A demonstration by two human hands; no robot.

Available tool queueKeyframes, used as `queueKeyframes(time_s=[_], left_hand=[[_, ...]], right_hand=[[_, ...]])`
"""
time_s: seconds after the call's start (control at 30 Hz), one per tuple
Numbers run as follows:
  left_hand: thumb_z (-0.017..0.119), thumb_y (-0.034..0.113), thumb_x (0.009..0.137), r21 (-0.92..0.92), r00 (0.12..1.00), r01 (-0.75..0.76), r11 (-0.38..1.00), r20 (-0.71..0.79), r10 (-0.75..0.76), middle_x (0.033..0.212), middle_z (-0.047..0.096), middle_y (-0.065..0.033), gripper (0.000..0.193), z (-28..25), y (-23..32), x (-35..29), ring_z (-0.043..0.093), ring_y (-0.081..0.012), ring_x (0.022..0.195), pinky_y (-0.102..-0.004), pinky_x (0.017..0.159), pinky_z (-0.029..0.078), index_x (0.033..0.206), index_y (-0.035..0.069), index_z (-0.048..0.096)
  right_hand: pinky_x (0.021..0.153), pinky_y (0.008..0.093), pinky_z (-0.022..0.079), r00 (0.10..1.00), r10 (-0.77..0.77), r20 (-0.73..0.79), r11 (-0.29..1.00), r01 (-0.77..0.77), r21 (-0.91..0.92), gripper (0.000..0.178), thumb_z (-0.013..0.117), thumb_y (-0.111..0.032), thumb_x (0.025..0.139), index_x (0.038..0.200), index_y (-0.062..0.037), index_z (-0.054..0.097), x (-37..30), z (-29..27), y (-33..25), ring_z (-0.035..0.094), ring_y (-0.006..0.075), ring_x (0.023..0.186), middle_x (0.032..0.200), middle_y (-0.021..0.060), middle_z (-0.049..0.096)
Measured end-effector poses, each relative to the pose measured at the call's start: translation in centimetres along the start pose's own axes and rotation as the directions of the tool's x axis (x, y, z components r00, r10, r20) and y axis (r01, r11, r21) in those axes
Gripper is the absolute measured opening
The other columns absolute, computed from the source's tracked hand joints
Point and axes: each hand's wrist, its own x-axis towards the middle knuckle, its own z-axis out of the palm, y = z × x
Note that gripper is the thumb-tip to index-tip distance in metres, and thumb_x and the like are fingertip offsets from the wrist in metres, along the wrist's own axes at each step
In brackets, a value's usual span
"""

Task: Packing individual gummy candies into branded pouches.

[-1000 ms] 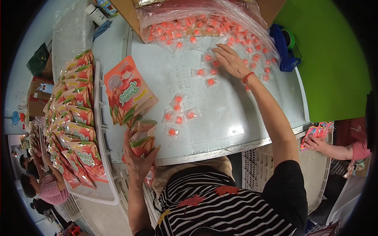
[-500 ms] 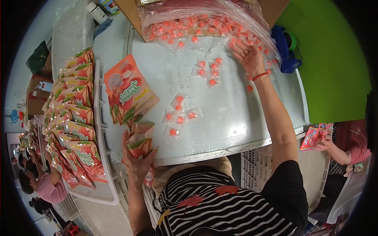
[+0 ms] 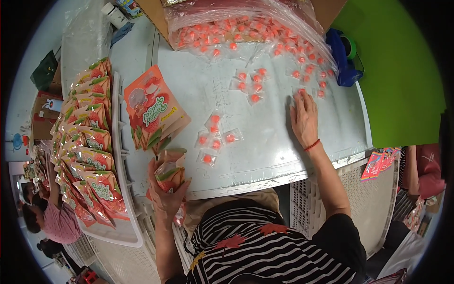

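Note:
My left hand (image 3: 163, 194) is closed around an open-topped candy pouch (image 3: 170, 174) at the table's near edge. My right hand (image 3: 305, 118) rests palm down on the right of the table, its fingers stretched forward. Its fingertips touch a small wrapped red candy (image 3: 301, 91), partly covered by them. Several more wrapped candies (image 3: 309, 69) lie loose just beyond that hand. Two small groups of the same candies, a farther one (image 3: 255, 87) and a nearer one (image 3: 215, 132), sit in the middle. Flat pink pouches (image 3: 153, 106) lie stacked beyond my left hand.
A carton lined with clear plastic (image 3: 293, 28) spills a heap of candies at the back. On the left, a white tray (image 3: 135, 232) holds rows of filled pouches. A blue tape dispenser (image 3: 341, 61) stands at the right edge. Co-workers sit at both sides.
My right hand has come back from the heap toward me, and loose candies now show where it was. My left hand stays put. At right, the co-worker's hand has left the red packets.

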Motion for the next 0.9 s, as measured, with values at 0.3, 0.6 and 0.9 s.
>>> queueKeyframes(time_s=[0.3,0.6,0.9], left_hand=[[0.083,0.006,0.06,-0.062,1.0,-0.017,0.998,-0.008,0.016,0.127,0.051,-0.0173,0.096,0.5,0.6,0.8,0.054,-0.0307,0.113,-0.0382,0.095,0.046,0.14,0.007,0.029],[0.083,0.006,0.059,-0.081,0.997,0.077,0.994,-0.018,-0.078,0.125,0.051,-0.0174,0.097,-0.2,-0.5,-0.2,0.055,-0.0311,0.111,-0.038,0.094,0.046,0.14,0.004,0.029],[0.083,0.006,0.058,-0.091,1.0,0.004,0.996,0.003,-0.004,0.122,0.053,-0.0162,0.098,0.9,-0.2,1.0,0.055,-0.0297,0.11,-0.0373,0.095,0.044,0.14,0.003,0.029]], right_hand=[[0.107,0.0418,0.031,0.971,-0.069,0.23,0.77,-0.095,0.631,0.041,0.045,-0.03,0.097,0.128,-0.0049,0.051,9.2,4.3,-0.3,0.038,0.037,0.129,0.138,0.017,0.042],[0.107,0.0525,0.023,0.85,-0.324,0.416,0.883,0.114,0.455,0.045,0.037,-0.044,0.096,0.127,-0.0168,0.054,11.6,9.1,-2.4,0.032,0.0353,0.132,0.138,0.0126,0.044],[0.095,0.0611,0.028,0.975,-0.163,0.147,0.943,0.111,0.313,0.033,0.061,-0.036,0.082,0.105,-0.0132,0.063,3.4,9.0,-17.0,0.043,0.0377,0.118,0.12,0.0144,0.05]])
